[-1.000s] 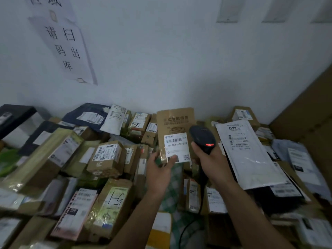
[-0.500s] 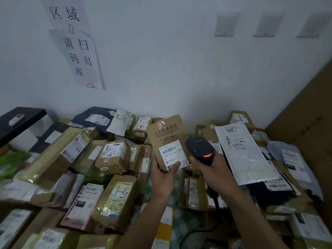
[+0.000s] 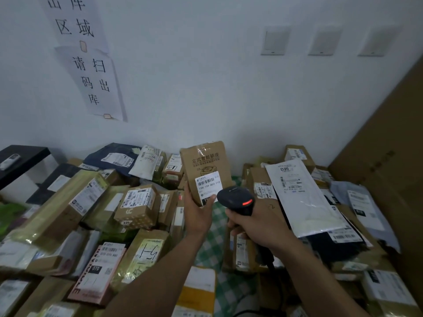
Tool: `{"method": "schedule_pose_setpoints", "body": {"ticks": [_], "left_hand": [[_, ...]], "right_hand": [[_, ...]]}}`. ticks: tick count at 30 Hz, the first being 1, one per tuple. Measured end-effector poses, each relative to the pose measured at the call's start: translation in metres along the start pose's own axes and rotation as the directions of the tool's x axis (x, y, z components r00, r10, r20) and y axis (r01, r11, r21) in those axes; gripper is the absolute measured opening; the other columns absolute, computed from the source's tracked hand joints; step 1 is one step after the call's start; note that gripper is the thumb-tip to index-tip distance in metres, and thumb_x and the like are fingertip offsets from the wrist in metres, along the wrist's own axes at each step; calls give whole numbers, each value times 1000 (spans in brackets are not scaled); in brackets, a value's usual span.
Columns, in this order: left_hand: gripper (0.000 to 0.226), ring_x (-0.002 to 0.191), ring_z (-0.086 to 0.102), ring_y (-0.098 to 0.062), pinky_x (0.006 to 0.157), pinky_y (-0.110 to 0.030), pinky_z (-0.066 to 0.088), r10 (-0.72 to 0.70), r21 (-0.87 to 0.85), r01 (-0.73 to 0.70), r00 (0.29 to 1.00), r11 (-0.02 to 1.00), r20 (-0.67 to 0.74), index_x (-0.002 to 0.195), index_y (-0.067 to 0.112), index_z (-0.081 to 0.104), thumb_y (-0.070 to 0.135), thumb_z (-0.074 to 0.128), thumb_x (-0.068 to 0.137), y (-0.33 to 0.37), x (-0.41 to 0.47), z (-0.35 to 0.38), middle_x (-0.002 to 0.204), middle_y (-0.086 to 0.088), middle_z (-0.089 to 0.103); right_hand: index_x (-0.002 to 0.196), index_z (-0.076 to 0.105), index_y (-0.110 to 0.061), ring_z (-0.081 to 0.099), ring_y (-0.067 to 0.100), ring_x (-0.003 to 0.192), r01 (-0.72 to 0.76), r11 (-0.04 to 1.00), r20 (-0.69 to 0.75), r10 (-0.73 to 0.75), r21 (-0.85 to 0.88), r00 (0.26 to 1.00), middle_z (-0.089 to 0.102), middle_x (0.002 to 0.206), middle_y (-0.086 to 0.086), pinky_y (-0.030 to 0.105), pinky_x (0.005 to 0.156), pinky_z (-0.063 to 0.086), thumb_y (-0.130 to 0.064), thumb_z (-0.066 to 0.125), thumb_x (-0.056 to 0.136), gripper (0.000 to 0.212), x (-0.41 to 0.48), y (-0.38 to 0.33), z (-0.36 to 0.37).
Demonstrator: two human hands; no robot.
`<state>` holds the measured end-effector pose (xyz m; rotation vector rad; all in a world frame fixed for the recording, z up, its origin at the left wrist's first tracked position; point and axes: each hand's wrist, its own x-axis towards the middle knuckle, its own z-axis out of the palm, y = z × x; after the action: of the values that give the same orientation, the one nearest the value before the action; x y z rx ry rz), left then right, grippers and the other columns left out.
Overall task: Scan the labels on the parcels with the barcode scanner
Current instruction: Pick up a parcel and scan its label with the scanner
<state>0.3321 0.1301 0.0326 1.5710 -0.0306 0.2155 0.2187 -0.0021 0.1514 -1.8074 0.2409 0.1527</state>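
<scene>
Two bare forearms reach up from the bottom edge, the left from the centre, the right from the right corner. The left grip (image 3: pixel 198 213) is raised with the palm turned toward the camera. It pinches a brown carton parcel (image 3: pixel 203 163) at its lower end, with the thumb on the bottom corner of the white label (image 3: pixel 208 185) and the fingers behind the left edge. The parcel stands nearly upright above the heap, leaning slightly left, with its label facing the camera.

The right grip (image 3: pixel 256 223) shows the back of the hand, with the fingers curled tightly round the handle of the black barcode scanner (image 3: pixel 235 200). The scanner's head rises above the knuckles, a red light glowing on its back, just beside the label's lower right corner. Whether they touch cannot be told.

Below and around the arms, taped cartons and mailers lie heaped on a green checked cloth (image 3: pixel 214 245). A long white mailer (image 3: pixel 304 197) lies to the right of the scanner. Further right, a large cardboard sheet (image 3: pixel 389 170) leans. On the wall behind hang a paper notice (image 3: pixel 96 83) and three blank wall plates (image 3: pixel 274 41).
</scene>
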Motion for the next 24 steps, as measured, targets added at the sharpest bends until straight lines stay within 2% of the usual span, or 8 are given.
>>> {"method": "schedule_pose_setpoints", "body": {"ticks": [2,5,11,14,16,18,20,24], "left_hand": [[76,121,62,-4,90,-22,58,-4,5,4,1000,1000,0,148,32,39,12,80,87,-1,1,0,135,7,64],[73,120,62,-4,85,-13,55,-6,38,7,1000,999,-17,146,33,41,14,81,87,0,3,2,133,9,64],[75,117,59,10,79,-9,53,-28,61,29,1000,998,-10,142,39,39,12,81,87,-5,9,4,129,18,62],[76,112,56,18,78,-7,51,-42,79,43,999,996,-12,142,38,38,8,80,87,-12,11,4,127,19,59],[77,114,58,14,79,-7,52,-42,90,43,999,995,-14,139,43,36,8,80,87,-15,14,3,127,19,60],[78,119,59,6,82,-10,54,-45,97,45,999,994,-10,137,50,36,11,81,87,-20,19,3,131,17,61],[77,122,60,0,87,-18,57,-50,117,50,999,992,-6,140,48,39,15,82,86,-25,27,2,134,16,61],[76,130,57,-12,104,-46,54,-161,171,152,986,974,44,144,40,40,29,85,83,-23,67,-3,138,14,62]], "right_hand": [[113,63,-35,77,19,80,-7,1000,20,7,6,1000,78,87,2,18,61,54,-28,68,98,17,2,0,-1],[107,62,-38,76,14,76,-12,1000,28,12,1,1000,78,86,1,20,63,55,-29,69,98,15,5,0,-3],[123,63,-32,75,14,73,-24,1000,28,24,-12,999,78,84,1,23,67,58,-31,70,97,27,15,7,-7],[120,61,-36,73,14,71,-13,1000,36,13,-20,999,77,82,0,27,69,60,-28,69,98,25,20,9,-8],[115,61,-38,73,14,70,-9,1000,42,10,-22,999,77,82,0,28,70,59,-28,69,98,21,23,10,-9],[114,61,-39,74,15,71,0,1000,44,2,-31,999,78,84,-2,26,68,59,-29,68,98,19,28,11,-10],[111,61,-40,75,16,71,13,999,37,-12,-35,999,78,87,-5,23,65,58,-30,68,98,18,37,9,-10],[100,59,-46,70,5,65,31,993,21,-29,-111,999,77,87,-7,21,62,53,-32,69,97,17,69,-1,-14]]}}
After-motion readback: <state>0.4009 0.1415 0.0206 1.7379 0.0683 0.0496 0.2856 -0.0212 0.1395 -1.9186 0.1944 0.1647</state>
